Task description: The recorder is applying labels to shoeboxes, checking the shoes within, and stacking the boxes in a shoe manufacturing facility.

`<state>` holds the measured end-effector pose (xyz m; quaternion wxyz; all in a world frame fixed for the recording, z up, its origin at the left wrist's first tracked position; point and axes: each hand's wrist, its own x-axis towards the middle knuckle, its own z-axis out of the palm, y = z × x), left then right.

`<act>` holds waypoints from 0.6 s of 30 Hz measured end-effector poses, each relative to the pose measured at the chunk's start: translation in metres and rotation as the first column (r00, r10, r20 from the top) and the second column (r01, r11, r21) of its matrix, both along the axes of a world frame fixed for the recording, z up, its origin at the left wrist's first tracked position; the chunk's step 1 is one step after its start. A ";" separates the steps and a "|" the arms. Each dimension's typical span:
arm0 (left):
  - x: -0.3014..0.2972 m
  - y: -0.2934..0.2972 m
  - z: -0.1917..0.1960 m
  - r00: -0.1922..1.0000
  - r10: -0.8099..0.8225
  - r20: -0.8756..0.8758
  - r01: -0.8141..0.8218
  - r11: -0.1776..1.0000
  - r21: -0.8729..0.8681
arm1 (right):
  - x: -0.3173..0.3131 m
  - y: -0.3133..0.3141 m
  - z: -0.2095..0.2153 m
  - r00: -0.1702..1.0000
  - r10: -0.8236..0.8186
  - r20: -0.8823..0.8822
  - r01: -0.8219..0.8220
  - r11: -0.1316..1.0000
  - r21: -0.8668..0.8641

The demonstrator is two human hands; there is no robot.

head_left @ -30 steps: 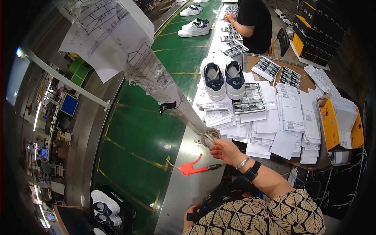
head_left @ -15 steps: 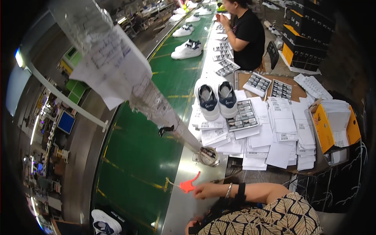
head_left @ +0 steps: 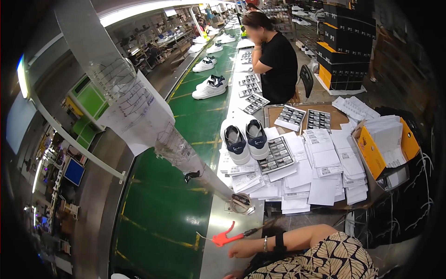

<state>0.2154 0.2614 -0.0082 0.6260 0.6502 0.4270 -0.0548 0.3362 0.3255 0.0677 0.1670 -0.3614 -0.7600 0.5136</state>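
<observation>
My right hand (head_left: 241, 249) reaches in from the right, a bracelet and a black band on its arm. Its fingers are curled, and the palm side is hidden. Just beyond it lies a red air blow gun (head_left: 224, 239) with a thin nozzle and a dark hose, on the metal edge (head_left: 211, 260) of a green conveyor belt (head_left: 158, 214). Only a sliver of my left hand (head_left: 230, 276) shows at the lower edge, its fingers mostly cut off. Farther off, a pair of white sneakers with dark heels (head_left: 239, 148) stands beside a box of small labelled pieces (head_left: 278, 156).
Paper stacks (head_left: 320, 158) cover the side table, with a yellow box (head_left: 378, 156) of papers at its right. A slanted, paper-wrapped post (head_left: 172, 144) crosses the view. White shoes (head_left: 210, 88) line the belt. A co-worker (head_left: 278, 60) sits near stacked black boxes (head_left: 346, 51).
The view has tilted upward, so most things sit lower. The blow gun's handle and hose now show clear above my right hand. The white shoe at lower left has nearly left the picture.
</observation>
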 end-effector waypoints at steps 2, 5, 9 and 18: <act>0.003 -0.002 0.000 1.000 -0.016 -0.001 0.016 0.999 -0.028 | 0.001 -0.001 0.002 0.999 0.027 0.029 -0.028 0.999 0.036; 0.010 -0.007 0.000 0.999 -0.051 -0.001 0.051 0.996 -0.075 | 0.003 -0.005 0.012 0.997 0.013 0.070 -0.012 1.000 -0.006; 0.022 -0.015 -0.001 0.994 -0.111 0.004 0.110 0.983 -0.147 | 0.004 -0.007 0.003 0.992 0.009 0.130 -0.007 1.000 -0.018; 0.057 -0.014 0.002 0.970 -0.243 0.022 0.240 0.934 -0.264 | -0.028 -0.006 0.036 0.971 0.210 -0.117 -0.184 0.963 0.198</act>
